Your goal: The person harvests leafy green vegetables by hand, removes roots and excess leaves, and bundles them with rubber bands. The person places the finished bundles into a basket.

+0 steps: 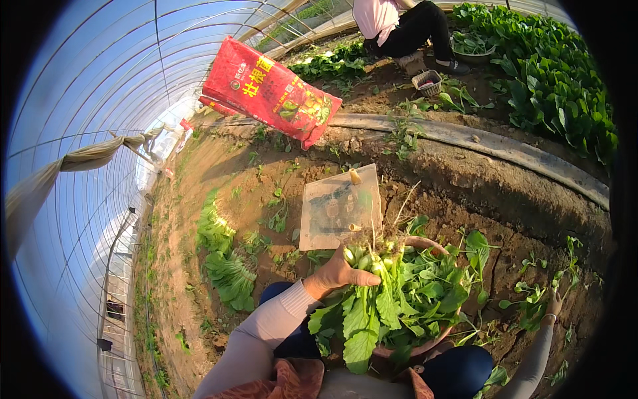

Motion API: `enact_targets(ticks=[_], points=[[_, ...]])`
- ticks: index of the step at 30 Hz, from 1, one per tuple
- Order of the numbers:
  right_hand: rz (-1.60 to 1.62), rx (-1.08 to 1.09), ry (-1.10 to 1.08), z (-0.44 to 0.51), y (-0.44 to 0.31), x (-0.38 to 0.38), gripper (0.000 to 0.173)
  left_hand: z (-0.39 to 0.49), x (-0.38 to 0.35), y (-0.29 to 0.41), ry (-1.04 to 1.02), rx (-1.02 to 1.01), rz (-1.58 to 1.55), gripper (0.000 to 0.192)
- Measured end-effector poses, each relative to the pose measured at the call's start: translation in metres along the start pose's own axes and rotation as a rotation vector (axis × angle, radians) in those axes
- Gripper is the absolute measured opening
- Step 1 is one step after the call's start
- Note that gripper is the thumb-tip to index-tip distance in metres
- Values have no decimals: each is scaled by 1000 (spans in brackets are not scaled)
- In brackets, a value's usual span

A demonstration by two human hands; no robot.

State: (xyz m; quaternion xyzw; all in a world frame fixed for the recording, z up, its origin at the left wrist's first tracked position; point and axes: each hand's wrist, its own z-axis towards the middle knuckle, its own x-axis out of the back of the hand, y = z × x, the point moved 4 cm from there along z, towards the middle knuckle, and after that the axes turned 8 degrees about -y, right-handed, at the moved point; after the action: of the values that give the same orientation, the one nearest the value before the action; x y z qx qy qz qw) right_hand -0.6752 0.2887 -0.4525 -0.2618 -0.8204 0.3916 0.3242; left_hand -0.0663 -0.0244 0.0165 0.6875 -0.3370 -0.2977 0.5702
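Note:
My left hand (344, 274) grips a bunch of leafy greens (361, 319) by the stem bases, with the dirty roots pointing up and the leaves hanging down. Beneath the bunch, a reddish-brown basin (433, 244) sits between my knees, heaped with loose green leaves (436, 284). My right hand (553, 305) is stretched far out to the right, low over the soil. Small green plants (531, 299) are close beside its fingers; whether it grasps a stem is too small to tell.
A square, pale panel with tan pegs (324, 214) lies beyond the basin. Piled greens (229, 279) rest on soil at left. Behind stand a red printed bag (269, 95), a raised border strip (478, 142), a small basket (427, 83), a seated person (398, 30) and dense leafy crops (553, 80).

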Motion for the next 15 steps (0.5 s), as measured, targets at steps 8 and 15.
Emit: enact_targets(ticks=[8, 15], points=[[161, 555, -368, -187, -244, -137, 19, -41, -43, 10, -239, -68, -227, 96], [555, 655, -910, -477, -456, -259, 6, -54, -62, -2, -328, -156, -301, 71]])
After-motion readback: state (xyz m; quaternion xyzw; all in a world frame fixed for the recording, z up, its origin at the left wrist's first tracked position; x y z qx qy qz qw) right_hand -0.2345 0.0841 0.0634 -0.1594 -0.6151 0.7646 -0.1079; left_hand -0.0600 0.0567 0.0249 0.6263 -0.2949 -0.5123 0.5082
